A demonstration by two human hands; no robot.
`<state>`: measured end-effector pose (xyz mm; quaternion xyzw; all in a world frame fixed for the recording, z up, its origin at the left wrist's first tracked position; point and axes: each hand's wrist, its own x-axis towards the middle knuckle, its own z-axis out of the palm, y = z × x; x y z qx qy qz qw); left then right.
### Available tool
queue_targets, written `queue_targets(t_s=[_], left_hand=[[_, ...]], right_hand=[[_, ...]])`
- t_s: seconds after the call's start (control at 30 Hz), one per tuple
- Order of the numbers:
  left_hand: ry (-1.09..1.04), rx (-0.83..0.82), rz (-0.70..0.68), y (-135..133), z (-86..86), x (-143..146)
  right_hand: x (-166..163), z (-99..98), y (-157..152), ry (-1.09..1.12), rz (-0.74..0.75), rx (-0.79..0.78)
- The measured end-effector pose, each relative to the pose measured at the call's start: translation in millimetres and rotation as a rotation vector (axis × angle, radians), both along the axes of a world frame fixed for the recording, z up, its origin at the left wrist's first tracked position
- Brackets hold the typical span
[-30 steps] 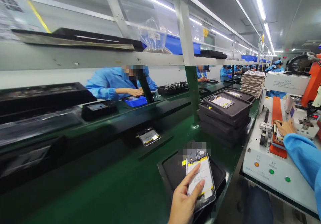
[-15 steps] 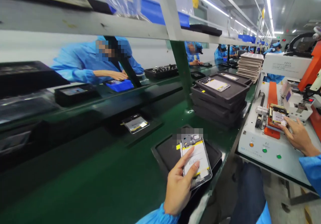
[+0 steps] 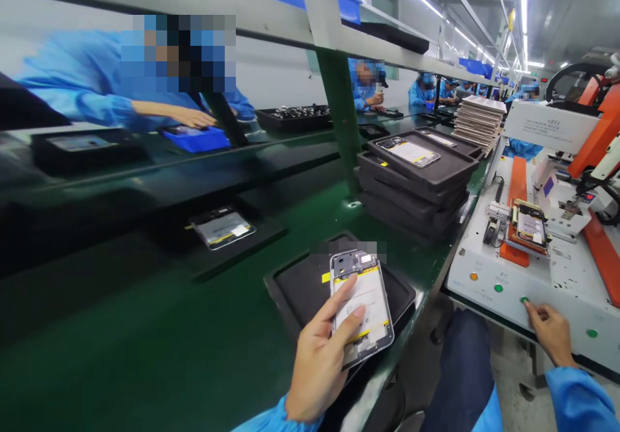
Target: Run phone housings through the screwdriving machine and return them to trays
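An opened smartphone (image 3: 375, 310), its white battery and yellow strips showing, is held in my left hand (image 3: 317, 354). My thumb and forefinger lie across the battery, and the other fingers are hidden beneath. Below the phone lies a black tray (image 3: 298, 283). At the front of the white machine (image 3: 564, 309), my right hand (image 3: 552, 332) has its fingers curled, with a fingertip touching a green button (image 3: 524, 299). Another opened smartphone (image 3: 531, 226) sits in the machine's fixture, apart from both hands.
Stacked black trays (image 3: 414, 190) carry another opened phone (image 3: 407, 151) on top. One more phone (image 3: 224, 228) rests on a dark tray on the green bench (image 3: 159, 335). A green post (image 3: 341, 122) rises behind. Across the bench, a co-worker's hand (image 3: 194, 117) is at a blue bin (image 3: 196, 140).
My right hand has left the phone in the fixture and come down to the green button on the machine's front. The left hand still holds its phone. The view has shifted slightly.
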<state>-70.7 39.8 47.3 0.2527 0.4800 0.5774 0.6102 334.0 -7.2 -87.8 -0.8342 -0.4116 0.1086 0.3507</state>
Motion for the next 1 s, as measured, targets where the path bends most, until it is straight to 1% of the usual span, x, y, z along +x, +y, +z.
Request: queue_targets(t_s=[0.3, 0.37, 0.47, 0.53, 0.6, 0.7, 0.8, 0.87, 0.93, 1.0], left_hand=[[-0.003, 0.021, 0.003, 0, -3.0, 0], [-0.006, 0.035, -0.003, 1, -3.9, -1], [-0.013, 0.065, -0.001, 0, -4.6, 0], [-0.041, 0.109, 0.026, -3, -5.0, 1], [-0.091, 0.159, 0.057, -4, -7.6, 3], [-0.164, 0.203, 0.078, -2, -16.2, 4], [-0.190, 0.215, 0.112, -2, -22.5, 4], [-0.195, 0.224, 0.138, -3, -23.0, 4], [-0.205, 0.247, 0.147, -4, -21.8, 4], [-0.215, 0.269, 0.139, -4, -20.4, 5]], right_hand=[[-2, 1.3, 4, -0.058, -0.094, -0.073], [-4, 5.3, 3, -0.045, -0.082, -0.072], [-19, 14.9, -2, 0.016, -0.036, -0.004], [-41, 23.9, -5, 0.090, 0.009, 0.075], [-72, 35.3, -6, 0.204, 0.085, 0.134], [-128, 56.7, -1, 0.392, 0.257, 0.145], [-185, 78.1, 6, 0.589, 0.485, 0.117], [-217, 88.4, 11, 0.781, 0.607, 0.070], [-240, 94.7, 14, 0.995, 0.673, -0.014], [-256, 97.8, 15, 1.157, 0.697, -0.096]])
